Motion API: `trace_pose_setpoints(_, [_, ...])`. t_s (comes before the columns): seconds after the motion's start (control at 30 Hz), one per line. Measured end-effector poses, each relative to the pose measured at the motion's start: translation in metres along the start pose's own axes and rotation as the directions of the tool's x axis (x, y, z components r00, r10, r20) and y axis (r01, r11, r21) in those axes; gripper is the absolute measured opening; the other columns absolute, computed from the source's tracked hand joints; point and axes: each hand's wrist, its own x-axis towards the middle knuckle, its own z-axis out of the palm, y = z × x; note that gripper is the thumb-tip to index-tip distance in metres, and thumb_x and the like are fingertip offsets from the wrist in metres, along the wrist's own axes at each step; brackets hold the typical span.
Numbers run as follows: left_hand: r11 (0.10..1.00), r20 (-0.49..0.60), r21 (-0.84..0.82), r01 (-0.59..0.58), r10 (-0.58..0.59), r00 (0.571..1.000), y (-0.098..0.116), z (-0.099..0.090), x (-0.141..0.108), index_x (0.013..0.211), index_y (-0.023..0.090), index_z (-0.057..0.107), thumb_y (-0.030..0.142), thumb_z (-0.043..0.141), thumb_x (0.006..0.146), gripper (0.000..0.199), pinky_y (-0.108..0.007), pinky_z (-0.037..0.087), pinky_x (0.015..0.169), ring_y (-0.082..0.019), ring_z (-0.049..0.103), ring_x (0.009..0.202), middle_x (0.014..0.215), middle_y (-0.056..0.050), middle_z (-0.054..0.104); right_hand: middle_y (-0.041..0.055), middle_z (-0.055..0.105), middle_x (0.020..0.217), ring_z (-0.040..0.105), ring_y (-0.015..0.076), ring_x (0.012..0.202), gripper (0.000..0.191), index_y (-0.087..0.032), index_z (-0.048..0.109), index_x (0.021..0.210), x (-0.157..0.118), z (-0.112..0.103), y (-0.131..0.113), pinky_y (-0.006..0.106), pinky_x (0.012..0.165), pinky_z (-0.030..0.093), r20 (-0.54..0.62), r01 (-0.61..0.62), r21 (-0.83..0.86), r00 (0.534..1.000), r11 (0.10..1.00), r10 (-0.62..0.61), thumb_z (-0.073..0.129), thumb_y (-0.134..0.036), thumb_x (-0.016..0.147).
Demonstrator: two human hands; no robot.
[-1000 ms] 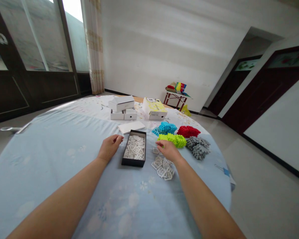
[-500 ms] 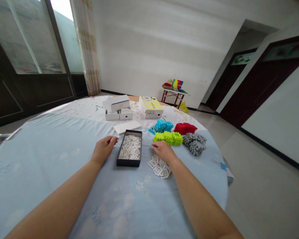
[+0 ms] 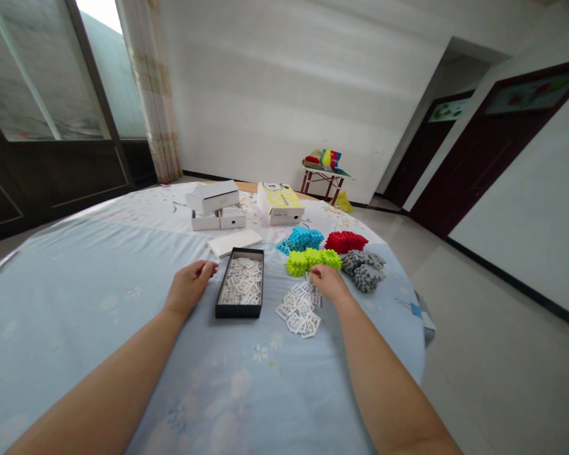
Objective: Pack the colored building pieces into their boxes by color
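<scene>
A narrow black box (image 3: 238, 311) holds a heap of flat white plastic pieces (image 3: 241, 281) with cut-out frames. My left hand (image 3: 189, 285) rests on the cloth just left of this box, its fingers curled closed; what they hold, if anything, is hidden. To the box's right lies a loose pile of similar white pieces (image 3: 298, 316). At the pile's upper right edge is my right hand (image 3: 329, 281), fingers pinched on a small white plastic piece (image 3: 308, 277). Right behind that hand sits a stack of lime-green knobbly pieces (image 3: 313, 260).
Blue (image 3: 303, 237), red (image 3: 346, 241) and grey (image 3: 364, 270) stacks stand around the green one. Behind the black box are a white lid (image 3: 234, 242), white boxes (image 3: 213, 197) and a yellow-and-white box (image 3: 279, 201). A flowered cloth (image 3: 203, 385) covers the round table.
My right hand has shifted right, across the loose pile, uncovering more of its pieces. My left hand stays beside the black box. The whole view has swung slightly.
</scene>
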Motion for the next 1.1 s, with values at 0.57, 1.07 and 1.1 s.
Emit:
trace_pose_setpoints(0.57, [1.000,0.004,0.000,-0.016,0.016,1.000,-0.003,0.000,0.001,0.078,0.017,0.066,0.044,0.040,0.075,0.037,-0.026,0.046,0.071,-0.019,0.063,0.074,0.074,-0.004,0.070,0.0046,0.064,0.085,0.059,0.0167,0.079,0.036,-0.017,0.057,0.102,0.002,0.011,0.001,0.025,0.067,0.040,-0.038,-0.138,0.035,0.990,0.990,0.139,0.061,-0.027,0.068])
trace_pose_setpoints(1.07, [1.000,0.015,-0.007,-0.026,0.027,1.000,-0.003,0.000,0.001,0.079,0.018,0.066,0.043,0.039,0.077,0.037,-0.025,0.045,0.069,-0.018,0.062,0.074,0.074,-0.003,0.069,-0.0012,0.057,0.067,0.049,0.0083,0.056,0.029,-0.014,0.060,0.081,0.006,-0.026,-0.089,0.020,0.050,0.038,0.029,0.170,0.632,0.970,0.756,-0.242,0.066,-0.036,0.064])
trace_pose_setpoints(1.1, [1.000,0.014,-0.012,-0.024,0.024,1.000,-0.003,0.000,0.001,0.079,0.017,0.066,0.043,0.039,0.077,0.037,-0.025,0.045,0.069,-0.018,0.062,0.074,0.074,-0.003,0.069,-0.0005,0.058,0.070,0.050,0.0084,0.056,0.032,-0.014,0.060,0.086,0.009,-0.023,-0.096,0.020,0.048,0.039,0.036,0.152,0.671,0.971,0.725,-0.237,0.065,-0.038,0.064])
